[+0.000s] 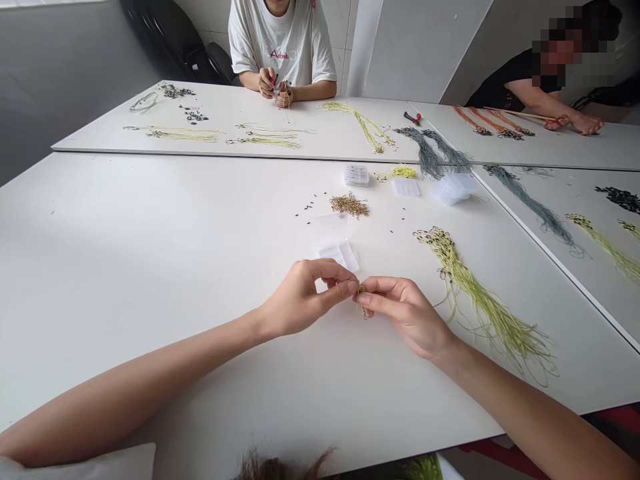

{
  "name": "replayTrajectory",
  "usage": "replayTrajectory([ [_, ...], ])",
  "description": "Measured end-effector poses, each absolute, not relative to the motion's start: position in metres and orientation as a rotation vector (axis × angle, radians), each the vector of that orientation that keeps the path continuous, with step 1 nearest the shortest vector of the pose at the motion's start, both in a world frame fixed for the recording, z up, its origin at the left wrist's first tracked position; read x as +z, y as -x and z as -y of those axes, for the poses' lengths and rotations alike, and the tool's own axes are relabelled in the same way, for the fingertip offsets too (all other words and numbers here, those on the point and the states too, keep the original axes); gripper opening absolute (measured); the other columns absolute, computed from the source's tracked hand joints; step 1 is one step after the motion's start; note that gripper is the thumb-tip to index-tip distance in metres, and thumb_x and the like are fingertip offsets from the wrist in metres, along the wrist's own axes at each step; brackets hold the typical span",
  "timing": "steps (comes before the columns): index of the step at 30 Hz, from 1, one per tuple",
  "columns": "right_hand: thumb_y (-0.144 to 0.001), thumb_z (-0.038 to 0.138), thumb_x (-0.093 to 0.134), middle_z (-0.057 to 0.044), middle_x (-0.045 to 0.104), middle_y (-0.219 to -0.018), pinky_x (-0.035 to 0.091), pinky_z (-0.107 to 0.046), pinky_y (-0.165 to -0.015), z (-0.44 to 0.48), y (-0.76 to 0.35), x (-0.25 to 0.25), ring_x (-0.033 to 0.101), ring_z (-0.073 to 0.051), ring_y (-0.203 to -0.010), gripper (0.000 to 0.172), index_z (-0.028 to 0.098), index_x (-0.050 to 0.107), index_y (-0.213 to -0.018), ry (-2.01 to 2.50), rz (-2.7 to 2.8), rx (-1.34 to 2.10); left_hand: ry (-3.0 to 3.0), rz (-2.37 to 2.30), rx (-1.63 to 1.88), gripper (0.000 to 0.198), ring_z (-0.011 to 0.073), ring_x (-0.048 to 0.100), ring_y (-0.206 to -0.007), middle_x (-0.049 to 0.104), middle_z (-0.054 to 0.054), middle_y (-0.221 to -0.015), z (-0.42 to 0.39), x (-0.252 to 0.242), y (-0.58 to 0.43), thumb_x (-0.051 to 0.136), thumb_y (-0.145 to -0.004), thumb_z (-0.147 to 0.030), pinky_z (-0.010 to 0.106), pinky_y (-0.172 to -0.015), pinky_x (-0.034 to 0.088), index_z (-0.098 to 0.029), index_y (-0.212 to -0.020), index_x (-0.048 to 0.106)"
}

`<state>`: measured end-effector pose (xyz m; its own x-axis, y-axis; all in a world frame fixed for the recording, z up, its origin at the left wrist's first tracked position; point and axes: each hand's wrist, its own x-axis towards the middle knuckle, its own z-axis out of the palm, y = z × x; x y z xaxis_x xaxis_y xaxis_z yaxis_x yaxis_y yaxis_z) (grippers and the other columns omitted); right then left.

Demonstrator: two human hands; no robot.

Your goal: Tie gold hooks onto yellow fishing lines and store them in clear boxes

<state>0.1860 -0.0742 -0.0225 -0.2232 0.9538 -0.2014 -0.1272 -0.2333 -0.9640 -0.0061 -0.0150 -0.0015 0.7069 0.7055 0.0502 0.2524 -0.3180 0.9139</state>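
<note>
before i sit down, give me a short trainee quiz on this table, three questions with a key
1. True or false: the left hand and right hand lie flat on the table, well apart.
2. Where is the open clear compartment box? a) beside the left elbow b) just beyond the hands c) under the cord bundle
3. What colour is that cord bundle?

Key: 1 false, they meet at a gold-coloured hook-like piece; 2 b; 3 yellow-green.

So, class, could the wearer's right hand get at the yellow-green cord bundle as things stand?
Probably yes: the yellow-green cord bundle lies close by the right hand, with nothing visible blocking the way, though its fingertips are occupied pinching small gold-coloured pieces.
</note>
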Motion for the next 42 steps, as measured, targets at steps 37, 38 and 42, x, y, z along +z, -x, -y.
replayTrajectory([
  [37, -0.082, 0.029, 0.068, -0.002, 0.061, -0.073, 0.042, -0.033, -0.076, 0.076, -0.186, -0.023, 0.052, -0.015, -0.072, 0.011, 0.019, 0.073, -0.079, 1.164, 1.1, 1.532, -1.278, -0.61, 0.614, 0.026, 0.0176, 0.06, -0.085, 0.069, 0.007, -0.082, 0.027, -0.012, -0.003, 0.055, -0.094, -0.03, 0.032, -0.085, 0.044, -0.013, -0.085, 0.071],
  [38, -0.082, 0.029, 0.068, -0.002, 0.061, -0.074, 0.042, -0.033, -0.076, 0.076, -0.186, -0.023, 0.052, -0.015, -0.073, 0.011, 0.019, 0.073, -0.08, 1.164, 1.101, 1.532, -1.281, -0.612, 0.618, 0.026, 0.0175, 0.06, -0.085, 0.069, 0.007, -0.082, 0.027, -0.012, -0.003, 0.055, -0.094, -0.031, 0.032, -0.085, 0.044, -0.013, -0.085, 0.071],
  [42, -0.082, 0.029, 0.069, -0.001, 0.061, -0.073, 0.042, -0.033, -0.075, 0.076, -0.185, -0.023, 0.052, -0.015, -0.072, 0.011, 0.019, 0.073, -0.08, 1.166, 1.103, 1.523, -1.282, -0.622, 0.628, 0.027, 0.019, 0.061, -0.086, 0.069, 0.008, -0.083, 0.028, -0.01, -0.003, 0.054, -0.094, -0.032, 0.034, -0.087, 0.045, -0.013, -0.084, 0.071],
])
